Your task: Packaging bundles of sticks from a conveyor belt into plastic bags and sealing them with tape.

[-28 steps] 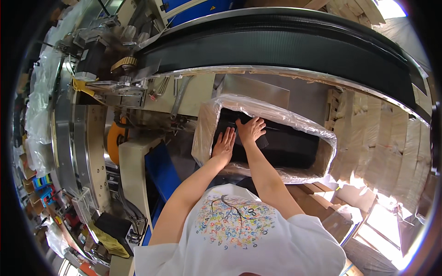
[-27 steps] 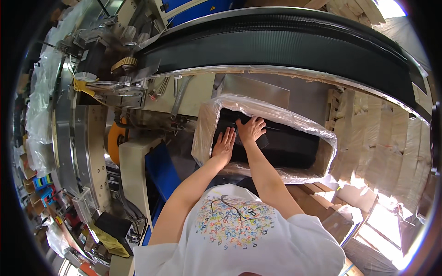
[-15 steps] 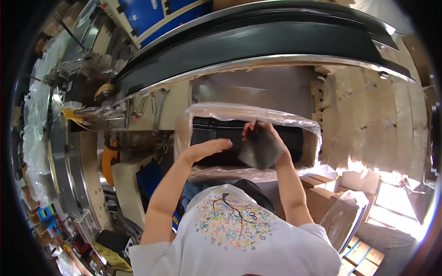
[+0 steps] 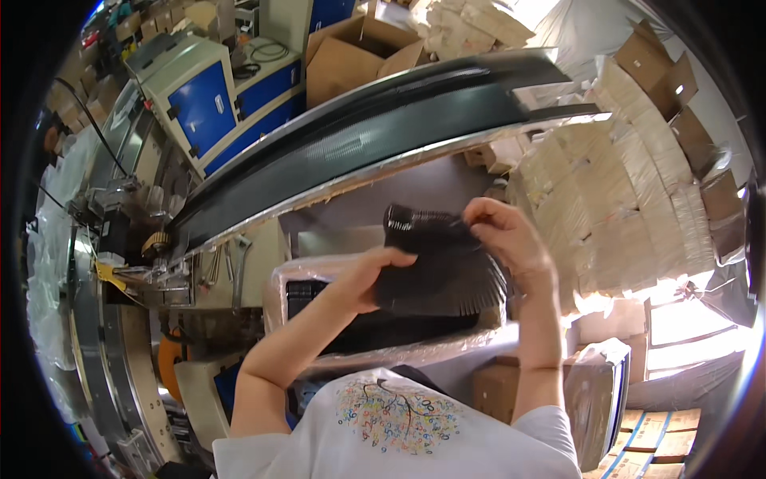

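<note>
A stack of thin black sheets [image 4: 439, 271], fanned so that many fine edges show, is up in front of me above the box. My left hand [image 4: 371, 275] grips its left side, thumb on top and fingers underneath. At the upper right corner my right hand [image 4: 511, 235] is closed on the sheets, thumb and fingertips pinched together. Below lies the open box [image 4: 278, 299] lined with clear plastic film. Black packed pieces [image 4: 359, 335] fill much of it, partly hidden by my left forearm and the stack.
Beyond the box runs a long dark conveyor belt [image 4: 335, 128] with a metal edge. Wrenches [image 4: 241, 271] lie on a beige surface to the left. Plastic-wrapped cartons [image 4: 590, 191] stand to the right, and an open cardboard box [image 4: 359, 64] sits behind the belt.
The black stack has risen from over the box and now lies fanned between both hands. My left hand, free before, has taken hold of it. The whole view has shifted and turned.
</note>
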### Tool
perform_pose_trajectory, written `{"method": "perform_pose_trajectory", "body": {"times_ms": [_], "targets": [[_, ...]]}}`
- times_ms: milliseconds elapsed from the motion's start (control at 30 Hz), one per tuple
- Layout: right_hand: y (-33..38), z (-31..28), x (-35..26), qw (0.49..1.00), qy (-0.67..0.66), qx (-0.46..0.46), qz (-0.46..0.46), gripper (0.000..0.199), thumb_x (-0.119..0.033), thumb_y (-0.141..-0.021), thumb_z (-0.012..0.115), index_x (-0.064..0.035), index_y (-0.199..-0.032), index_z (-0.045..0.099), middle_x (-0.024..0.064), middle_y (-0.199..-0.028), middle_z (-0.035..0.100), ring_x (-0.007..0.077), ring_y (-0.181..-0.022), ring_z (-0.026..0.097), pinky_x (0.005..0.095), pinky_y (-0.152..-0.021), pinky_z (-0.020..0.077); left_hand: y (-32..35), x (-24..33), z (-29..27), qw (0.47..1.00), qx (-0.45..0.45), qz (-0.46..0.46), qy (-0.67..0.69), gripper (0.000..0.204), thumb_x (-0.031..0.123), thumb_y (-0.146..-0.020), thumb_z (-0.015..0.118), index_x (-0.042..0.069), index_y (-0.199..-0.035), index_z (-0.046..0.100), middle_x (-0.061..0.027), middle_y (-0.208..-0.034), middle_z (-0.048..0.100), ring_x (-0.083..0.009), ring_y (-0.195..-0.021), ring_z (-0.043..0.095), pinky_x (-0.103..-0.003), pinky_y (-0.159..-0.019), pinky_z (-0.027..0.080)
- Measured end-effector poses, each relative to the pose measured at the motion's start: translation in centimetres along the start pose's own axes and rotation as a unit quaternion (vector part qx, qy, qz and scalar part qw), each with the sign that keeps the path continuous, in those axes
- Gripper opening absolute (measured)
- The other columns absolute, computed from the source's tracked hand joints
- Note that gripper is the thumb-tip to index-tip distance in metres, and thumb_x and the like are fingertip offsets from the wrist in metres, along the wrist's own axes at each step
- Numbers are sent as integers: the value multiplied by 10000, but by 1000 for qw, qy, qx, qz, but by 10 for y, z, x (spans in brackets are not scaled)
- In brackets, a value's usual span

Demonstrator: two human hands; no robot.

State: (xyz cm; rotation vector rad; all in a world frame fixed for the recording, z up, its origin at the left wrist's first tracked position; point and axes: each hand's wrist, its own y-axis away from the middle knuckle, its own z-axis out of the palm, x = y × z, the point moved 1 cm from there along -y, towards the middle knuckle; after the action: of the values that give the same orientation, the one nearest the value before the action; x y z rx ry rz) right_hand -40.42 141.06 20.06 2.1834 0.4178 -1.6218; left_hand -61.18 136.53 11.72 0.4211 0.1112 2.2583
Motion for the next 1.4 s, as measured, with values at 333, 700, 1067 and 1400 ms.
{"method": "perform_pose_trajectory", "body": {"times_ms": [333,700,1067,1400], "targets": [[-92,-145,-167,919,379,74,-83,293,-157,-793,628,10,-1028,576,24,-922,586,93,-833,534,216,-739,426,-133,137,165,974,-174,141,-44,283,-6,-748,494,-48,-1028,478,-146,-981,570,-282,-916,576,-386,-898,450],[-144,-143,-161,814,547,172,96,1175,-678,-556,653,136,-1290,231,306,-1164,479,331,-1101,495,340,-911,401,-187,140,182,956,-233,177,-29,369,-166,-660,502,-26,-1002,512,-127,-1040,544,-263,-973,543,-378,-923,424],[-133,-91,-137,654,688,281,139,1121,-703,-572,608,49,-1325,258,200,-1340,362,334,-1235,361,502,-1014,240,-125,69,131,323,159,501,-787,682,375,-828,537,-75,-1287,309,-238,-1323,349,-362,-1269,288,-447,-1045,207],[-52,98,41,879,310,170,-321,114,-153,-832,607,-48,-854,570,40,-725,583,164,-654,558,299,-627,469,90,56,-98,365,351,697,-508,300,-65,-730,502,50,-1005,528,-131,-1086,523,-275,-892,478,-373,-768,385]]}}
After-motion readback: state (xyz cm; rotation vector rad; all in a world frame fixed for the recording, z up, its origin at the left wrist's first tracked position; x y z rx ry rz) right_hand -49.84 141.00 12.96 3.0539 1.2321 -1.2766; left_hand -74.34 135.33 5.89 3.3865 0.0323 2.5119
